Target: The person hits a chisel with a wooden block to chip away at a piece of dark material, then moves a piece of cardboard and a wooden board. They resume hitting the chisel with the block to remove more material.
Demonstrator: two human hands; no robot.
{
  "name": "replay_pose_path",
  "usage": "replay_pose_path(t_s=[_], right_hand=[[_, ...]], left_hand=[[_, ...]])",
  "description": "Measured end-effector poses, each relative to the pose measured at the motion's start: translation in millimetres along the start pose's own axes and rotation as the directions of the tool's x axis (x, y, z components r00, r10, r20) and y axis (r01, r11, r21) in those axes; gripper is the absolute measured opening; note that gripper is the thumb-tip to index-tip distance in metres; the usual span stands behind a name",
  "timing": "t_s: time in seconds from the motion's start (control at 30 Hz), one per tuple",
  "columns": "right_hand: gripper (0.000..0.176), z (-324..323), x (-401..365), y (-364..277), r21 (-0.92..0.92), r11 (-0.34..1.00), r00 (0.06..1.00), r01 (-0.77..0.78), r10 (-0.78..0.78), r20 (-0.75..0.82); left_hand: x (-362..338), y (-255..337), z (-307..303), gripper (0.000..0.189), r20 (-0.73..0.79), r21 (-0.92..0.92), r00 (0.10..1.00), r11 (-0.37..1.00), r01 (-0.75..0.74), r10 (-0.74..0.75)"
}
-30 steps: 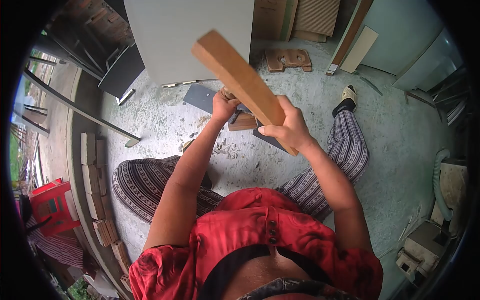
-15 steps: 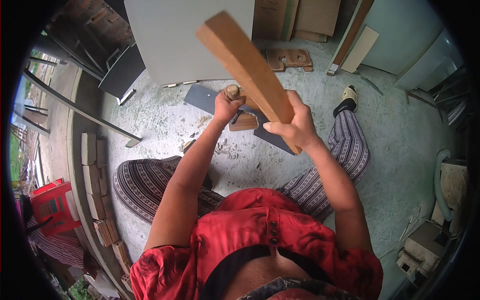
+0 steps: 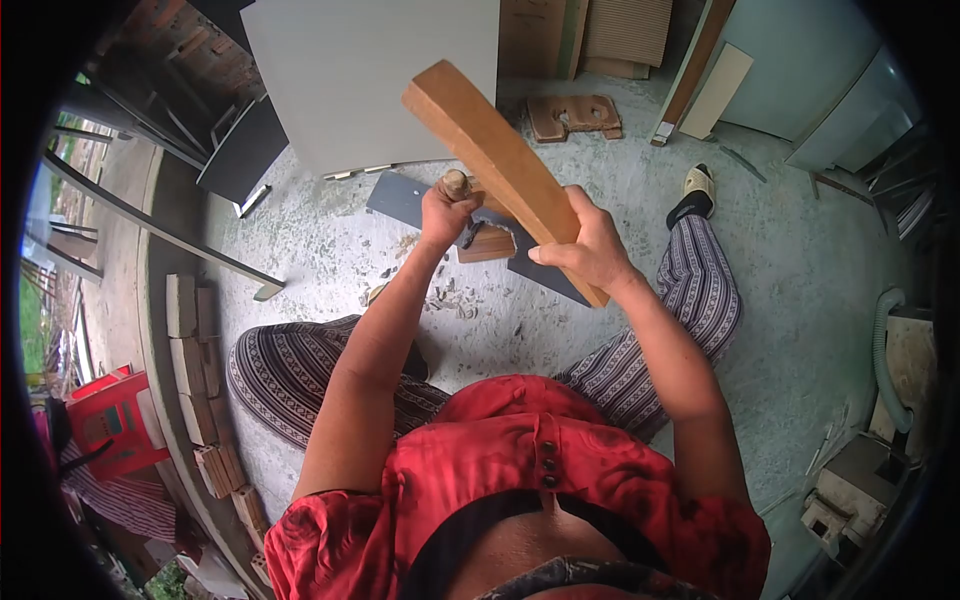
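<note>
My left hand is wrapped round the wooden handle of a chisel, its round butt facing up. The chisel's dark metal part shows below my fist, over a brown wooden workpiece with a rough-cut edge. Its cutting end I cannot make out. The workpiece rests on a dark grey board on the floor. My right hand grips the near end of a thick wooden bat. The bat slants up and leftward, its far end raised beyond the chisel handle and apart from it.
Wood chips lie on the concrete floor between my legs. A carved brown wooden piece lies farther off, near a large pale panel. Bricks line the left side, and a red plastic chair stands beyond them.
The far end of the bat has moved down in the view, toward the chisel. My left hand keeps its hold on the chisel in nearly the same place.
</note>
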State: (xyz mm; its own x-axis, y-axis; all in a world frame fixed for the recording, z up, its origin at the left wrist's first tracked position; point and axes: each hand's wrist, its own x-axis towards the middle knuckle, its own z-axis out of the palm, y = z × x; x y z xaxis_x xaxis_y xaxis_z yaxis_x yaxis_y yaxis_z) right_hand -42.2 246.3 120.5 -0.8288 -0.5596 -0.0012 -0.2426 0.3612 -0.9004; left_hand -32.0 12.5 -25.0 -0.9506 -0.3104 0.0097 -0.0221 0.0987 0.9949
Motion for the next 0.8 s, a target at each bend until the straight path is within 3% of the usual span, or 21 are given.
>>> replay_pose_path(t_s=[0.27, 0.33, 0.43, 0.5, 0.53, 0.57, 0.63, 0.7, 0.73, 0.8], right_hand=[[0.059, 0.3, -2.6, -8.8, 0.047, 0.999, 1.000, 0.005, -0.004, -0.029], [0.059, 5.3, -2.5, -18.4, 0.171, 0.952, 0.963, 0.254, -0.233, -0.134], [0.060, 13.9, -2.3, -17.2, 0.159, 0.941, 0.950, 0.300, -0.280, -0.138], [0.062, 20.0, 0.8, -6.3, 0.131, 0.963, 0.969, 0.237, -0.225, -0.104], [0.061, 20.0, 6.6, -0.7, -0.165, 0.985, 0.996, 0.047, -0.033, 0.084], [0.061, 20.5, 9.9, 5.2, -0.473, 0.876, 0.957, -0.090, 0.208, 0.203], [0.062, 22.0, 9.2, 7.7, -0.390, 0.916, 0.972, -0.091, 0.168, 0.167], [0.059, 17.9, 7.0, -5.6, -0.040, 0.998, 0.986, -0.040, 0.046, 0.158], [0.059, 15.6, 5.6, -14.7, -0.040, 0.998, 0.985, -0.042, 0.048, 0.168], [0.058, 12.4, 3.8, -30.3, 0.334, 0.930, 0.986, 0.153, -0.168, 0.017]], left_hand=[[-8.8, 2.0, -11.5, 0.022, -0.060, 0.018, 0.993, 0.994, 0.107, -0.105], [-4.3, -12.2, -10.4, 0.022, -0.092, 0.071, 0.992, 0.993, 0.093, -0.086], [-1.5, -16.0, -7.5, 0.024, -0.091, 0.029, 0.994, 0.998, 0.057, -0.055], [-2.1, -14.0, -7.8, 0.023, -0.079, 0.040, 0.996, 0.999, 0.032, -0.029], [-1.9, -14.0, -8.7, 0.022, -0.066, 0.060, 0.998, 0.998, 0.018, -0.014], [-2.3, -14.5, -8.8, 0.021, -0.056, 0.078, 0.998, 0.997, 0.005, -0.001], [-6.9, 4.4, -4.3, 0.019, -0.051, 0.030, 0.999, 1.000, 0.010, -0.008], [-10.8, 11.2, -3.0, 0.019, -0.060, -0.001, 0.998, 1.000, -0.028, 0.028], [-11.3, 6.9, -3.4, 0.019, -0.068, -0.003, 0.997, 1.000, -0.021, 0.020], [-7.3, -1.1, -4.8, 0.018, -0.083, 0.045, 0.997, 0.999, -0.004, 0.008]])
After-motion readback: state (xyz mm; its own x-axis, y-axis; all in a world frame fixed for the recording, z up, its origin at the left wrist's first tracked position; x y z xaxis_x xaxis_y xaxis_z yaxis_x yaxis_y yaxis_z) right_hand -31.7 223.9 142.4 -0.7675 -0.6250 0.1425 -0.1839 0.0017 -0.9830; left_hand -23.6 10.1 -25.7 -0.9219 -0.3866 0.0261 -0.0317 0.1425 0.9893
